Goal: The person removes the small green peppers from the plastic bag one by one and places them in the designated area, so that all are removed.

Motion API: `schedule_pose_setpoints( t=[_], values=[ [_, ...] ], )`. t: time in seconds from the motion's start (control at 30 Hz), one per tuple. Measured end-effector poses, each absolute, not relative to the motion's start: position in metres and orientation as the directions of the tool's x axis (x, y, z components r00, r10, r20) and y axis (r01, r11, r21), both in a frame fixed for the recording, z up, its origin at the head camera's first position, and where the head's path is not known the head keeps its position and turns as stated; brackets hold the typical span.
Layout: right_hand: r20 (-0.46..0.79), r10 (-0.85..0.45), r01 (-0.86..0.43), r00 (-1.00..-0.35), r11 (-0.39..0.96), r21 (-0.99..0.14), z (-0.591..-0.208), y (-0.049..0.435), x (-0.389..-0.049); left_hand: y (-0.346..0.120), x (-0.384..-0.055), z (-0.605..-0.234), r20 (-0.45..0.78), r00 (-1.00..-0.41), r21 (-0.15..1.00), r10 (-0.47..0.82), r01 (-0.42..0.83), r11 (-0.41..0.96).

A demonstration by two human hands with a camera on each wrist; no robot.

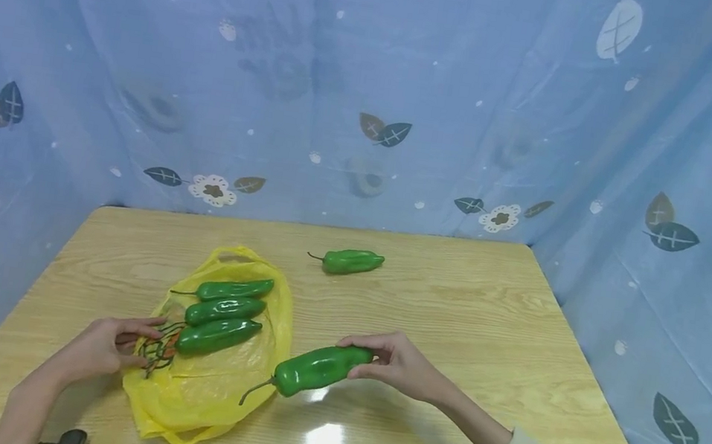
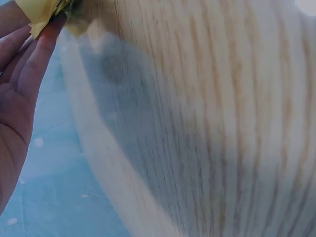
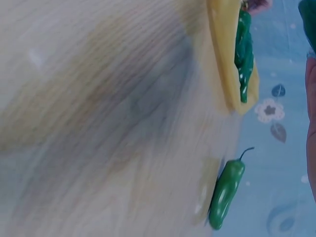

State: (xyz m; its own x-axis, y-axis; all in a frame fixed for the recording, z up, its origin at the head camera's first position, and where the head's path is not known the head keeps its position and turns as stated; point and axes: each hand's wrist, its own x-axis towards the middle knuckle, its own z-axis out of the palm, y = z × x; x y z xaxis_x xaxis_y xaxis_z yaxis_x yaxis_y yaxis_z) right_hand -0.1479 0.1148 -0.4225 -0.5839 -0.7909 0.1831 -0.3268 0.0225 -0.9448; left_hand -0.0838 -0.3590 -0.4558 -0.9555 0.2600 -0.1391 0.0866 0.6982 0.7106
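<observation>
A large green pepper (image 1: 318,368) hangs above the table, its thin stem pointing left. My right hand (image 1: 396,365) grips its blunt end between thumb and fingers; in the right wrist view only a slice of that pepper (image 3: 309,22) and hand shows at the edge. Three green peppers (image 1: 216,335) lie side by side on a spread yellow plastic bag (image 1: 217,402), stems to the left. At the bag's left edge, my left hand (image 1: 103,346) pinches the plastic beside its dark printed marks. The left wrist view shows the pinched yellow plastic (image 2: 42,14) between fingers and thumb.
Another green pepper (image 1: 353,261) lies alone near the back of the wooden table (image 1: 468,297), right of the bag. Blue curtains (image 1: 333,84) with leaf and flower prints stand behind the table and along both sides. A light glare falls on the front of the tabletop.
</observation>
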Motion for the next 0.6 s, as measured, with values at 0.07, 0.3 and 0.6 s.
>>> schedule_pose_setpoints(
  t=[0.07, 0.3, 0.6],
  values=[
    [0.189, -0.791, -0.325, -0.582, 0.014, -0.946, -0.424, 0.12, -0.145, -0.362, -0.084, -0.457, -0.131, -0.952, 0.715, 0.275, 0.102, 0.692],
    [0.196, -0.795, -0.323, -0.574, 0.0, -0.946, -0.43, 0.131, -0.138, -0.37, -0.076, -0.459, -0.126, -0.962, 0.682, 0.244, 0.094, 0.725],
    [0.168, -0.795, -0.284, -0.583, 0.006, -0.959, -0.436, 0.159, -0.128, -0.365, -0.087, -0.461, -0.152, -0.956, 0.698, 0.252, 0.077, 0.712]
  ],
)
